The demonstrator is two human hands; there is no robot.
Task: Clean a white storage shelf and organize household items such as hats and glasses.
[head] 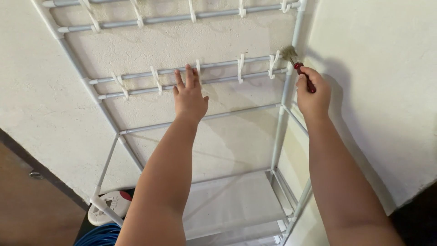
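Brushing rack corner: right hand closed around red-handled brush, bristles at right post joint of grey metal rack. Left hand open, fingers resting on hook rail. Judged mid-job; lower rails, bottom shelf apparently not yet reached.

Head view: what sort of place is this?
Probably a corner of a home: a grey tubular metal rack with white hooks against rough white plaster walls, with a white power strip on the floor.
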